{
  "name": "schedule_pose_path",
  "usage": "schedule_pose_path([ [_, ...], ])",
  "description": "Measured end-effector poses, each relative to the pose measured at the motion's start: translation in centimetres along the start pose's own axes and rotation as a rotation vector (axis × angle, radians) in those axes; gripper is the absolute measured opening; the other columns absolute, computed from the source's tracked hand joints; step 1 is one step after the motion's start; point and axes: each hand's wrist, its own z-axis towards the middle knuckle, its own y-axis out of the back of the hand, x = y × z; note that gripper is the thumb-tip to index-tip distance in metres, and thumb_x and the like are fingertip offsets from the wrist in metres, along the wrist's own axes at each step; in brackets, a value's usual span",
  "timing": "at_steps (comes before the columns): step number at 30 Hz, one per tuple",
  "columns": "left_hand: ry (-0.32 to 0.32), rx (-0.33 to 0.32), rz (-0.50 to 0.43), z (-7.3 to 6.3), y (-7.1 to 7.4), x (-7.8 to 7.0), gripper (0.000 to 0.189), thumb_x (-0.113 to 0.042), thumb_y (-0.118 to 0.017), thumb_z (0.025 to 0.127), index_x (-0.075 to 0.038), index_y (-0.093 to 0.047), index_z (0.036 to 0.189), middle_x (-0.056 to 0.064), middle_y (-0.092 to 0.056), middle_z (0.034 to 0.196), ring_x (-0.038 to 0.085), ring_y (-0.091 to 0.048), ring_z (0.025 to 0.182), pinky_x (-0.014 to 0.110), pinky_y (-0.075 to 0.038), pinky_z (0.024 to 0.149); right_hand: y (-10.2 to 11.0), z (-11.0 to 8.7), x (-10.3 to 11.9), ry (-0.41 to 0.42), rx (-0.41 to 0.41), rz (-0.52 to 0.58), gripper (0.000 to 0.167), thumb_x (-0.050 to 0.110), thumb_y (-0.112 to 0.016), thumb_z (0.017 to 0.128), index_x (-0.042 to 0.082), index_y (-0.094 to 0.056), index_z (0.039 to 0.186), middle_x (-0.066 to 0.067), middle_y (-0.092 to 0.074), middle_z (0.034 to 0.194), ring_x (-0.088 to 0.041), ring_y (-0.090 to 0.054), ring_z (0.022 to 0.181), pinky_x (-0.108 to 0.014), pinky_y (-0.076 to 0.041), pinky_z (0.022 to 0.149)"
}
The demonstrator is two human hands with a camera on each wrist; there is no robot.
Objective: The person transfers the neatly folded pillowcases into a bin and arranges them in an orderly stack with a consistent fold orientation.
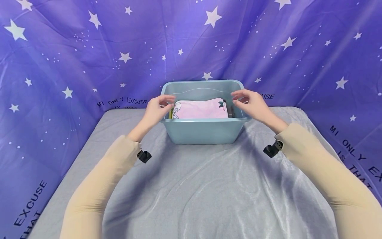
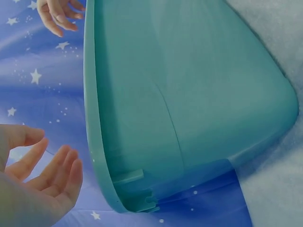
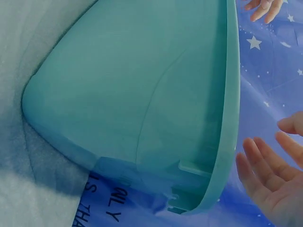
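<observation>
A light blue plastic bin (image 1: 204, 131) stands on the table. Inside it lies a flat pink piece (image 1: 203, 109) with a pale edge, a dark green leaf print at its right corner and a line drawing at its left. My left hand (image 1: 156, 108) hovers at the bin's left side, fingers loosely bent and pointing inward over the rim. Mirroring it, my right hand (image 1: 252, 104) is at the right side, its fingertips over the rim. In the wrist views, the left hand (image 2: 45, 182) and right hand (image 3: 277, 177) show relaxed, spread fingers with nothing between them, apart from the bin's wall.
Grey velvety cloth (image 1: 206, 186) covers the table. A purple curtain (image 1: 191, 39) with white stars hangs behind and at both sides, close to the bin's back. Something dark (image 1: 230, 111) sits in the bin right of the pink piece, and a yellow-green edge (image 1: 170, 114) shows at its left.
</observation>
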Motion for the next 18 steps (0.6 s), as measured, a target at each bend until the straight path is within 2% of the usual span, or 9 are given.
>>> schedule_pose_path([
  [9,-0.149,-0.051,0.069,-2.3,0.3,-0.7,0.028,-0.005,-0.057,0.081,-0.002,-0.061,0.109,0.012,-0.061,0.103,0.023,-0.057,0.088,0.033,-0.046,0.076,0.0,-2.0,0.1,0.151,-0.101,-0.049,0.026,0.008,-0.055,0.085,0.0,-0.058,0.109,-0.016,-0.062,0.102,-0.026,-0.059,0.083,-0.035,-0.047,0.074],
  [18,-0.247,-0.091,0.229,-4.6,0.6,-0.7,0.031,-0.008,-0.058,0.081,-0.001,-0.058,0.111,0.016,-0.056,0.108,0.029,-0.049,0.093,0.041,-0.038,0.082,0.2,-4.0,-0.5,0.276,-0.145,-0.166,0.026,0.003,-0.057,0.082,-0.004,-0.058,0.107,-0.016,-0.06,0.099,-0.026,-0.058,0.081,-0.038,-0.047,0.072],
])
